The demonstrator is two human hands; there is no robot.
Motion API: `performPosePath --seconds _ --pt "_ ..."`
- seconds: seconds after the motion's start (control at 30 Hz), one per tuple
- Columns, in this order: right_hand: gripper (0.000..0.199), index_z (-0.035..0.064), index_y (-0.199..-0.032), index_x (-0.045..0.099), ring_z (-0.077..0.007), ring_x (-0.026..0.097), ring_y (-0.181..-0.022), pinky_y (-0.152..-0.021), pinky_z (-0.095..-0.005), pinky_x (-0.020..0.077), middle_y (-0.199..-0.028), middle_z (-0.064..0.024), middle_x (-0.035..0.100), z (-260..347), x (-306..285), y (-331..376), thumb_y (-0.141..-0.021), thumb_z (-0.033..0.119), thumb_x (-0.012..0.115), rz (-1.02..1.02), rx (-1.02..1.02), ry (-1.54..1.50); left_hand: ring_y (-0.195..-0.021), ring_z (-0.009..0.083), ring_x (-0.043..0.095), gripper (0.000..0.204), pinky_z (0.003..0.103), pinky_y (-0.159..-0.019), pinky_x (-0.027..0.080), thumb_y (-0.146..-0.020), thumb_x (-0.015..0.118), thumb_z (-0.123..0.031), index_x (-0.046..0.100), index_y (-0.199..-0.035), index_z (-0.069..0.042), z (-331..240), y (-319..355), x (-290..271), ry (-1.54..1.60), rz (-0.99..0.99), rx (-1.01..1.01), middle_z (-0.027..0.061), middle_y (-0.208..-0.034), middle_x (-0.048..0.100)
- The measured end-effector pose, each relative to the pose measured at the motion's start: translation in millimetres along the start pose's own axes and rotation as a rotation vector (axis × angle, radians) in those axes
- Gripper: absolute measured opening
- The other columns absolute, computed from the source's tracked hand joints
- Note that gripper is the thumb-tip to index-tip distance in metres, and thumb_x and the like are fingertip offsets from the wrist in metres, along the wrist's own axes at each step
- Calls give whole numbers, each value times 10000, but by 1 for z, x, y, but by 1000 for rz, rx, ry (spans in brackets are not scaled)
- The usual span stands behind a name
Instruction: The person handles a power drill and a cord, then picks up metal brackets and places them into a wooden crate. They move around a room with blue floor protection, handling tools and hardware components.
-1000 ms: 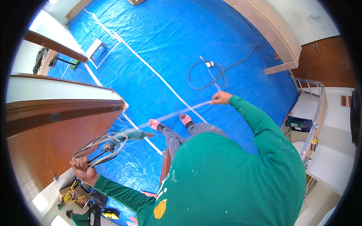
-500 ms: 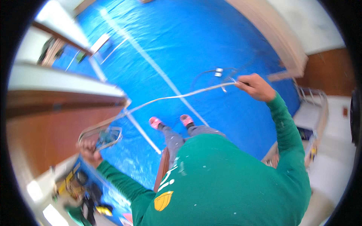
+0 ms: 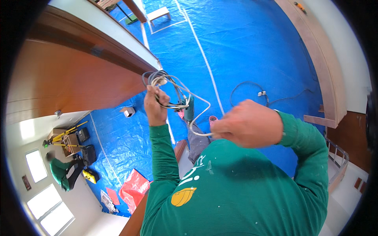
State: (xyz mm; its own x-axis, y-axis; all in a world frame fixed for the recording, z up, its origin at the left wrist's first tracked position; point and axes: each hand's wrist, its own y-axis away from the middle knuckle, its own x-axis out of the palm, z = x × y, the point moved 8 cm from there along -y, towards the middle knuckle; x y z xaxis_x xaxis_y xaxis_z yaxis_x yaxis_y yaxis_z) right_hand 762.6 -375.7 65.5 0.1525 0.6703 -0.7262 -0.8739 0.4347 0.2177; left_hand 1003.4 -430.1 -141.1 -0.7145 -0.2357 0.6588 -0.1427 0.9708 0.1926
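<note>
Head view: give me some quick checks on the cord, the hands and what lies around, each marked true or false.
1. The left hand grips the coiled cord. True.
2. The teal tool appears left of the coiled cord in the picture. False: it appears at the coil's lower right.
3. A strand of the coiled cord runs to the blurred right hand. True.
4. The floor sheet is red. False: it is blue.
5. The dark cable lies on the floor sheet. True.
6. The low bench is black. False: its top is pale.

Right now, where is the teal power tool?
Near the head view's centre, the teal power tool is beside the coiled cord, to the right of the left hand.
</note>
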Motion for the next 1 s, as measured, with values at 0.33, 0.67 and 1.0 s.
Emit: performPosePath --seconds 0.33,0.67,1.0 --pt "265 68 -895 739 -398 695 -802 -700 -495 553 -863 -163 722 -103 -24 -96 -919 319 659 -255 8 19 -536 165 505 425 292 -573 445 -1105 412 -447 520 -902 -90 85 39 73 -66 168 -242 58 -606 522" --pt "548 28 -769 695 -166 518 -608 -560 -380 411 -643 -56 584 -218 -1 -110 -942 549 684 -211 102 -242 -495 81 300 404 279 -510 267 -1096 450 -403 521 -843 -96 38 52 77 -211 271 -365 -36 -582 348" --pt "424 35 -851 746 -90 508 -687 -599 -324 422 -695 1 596 -413 181 71 -986 431 677 -327 519 -536 -478 81 196 359 294 -505 226 -1120 400 -318 484 -840 -109 -179 29 -46 300 7 -4 -49 -559 238"
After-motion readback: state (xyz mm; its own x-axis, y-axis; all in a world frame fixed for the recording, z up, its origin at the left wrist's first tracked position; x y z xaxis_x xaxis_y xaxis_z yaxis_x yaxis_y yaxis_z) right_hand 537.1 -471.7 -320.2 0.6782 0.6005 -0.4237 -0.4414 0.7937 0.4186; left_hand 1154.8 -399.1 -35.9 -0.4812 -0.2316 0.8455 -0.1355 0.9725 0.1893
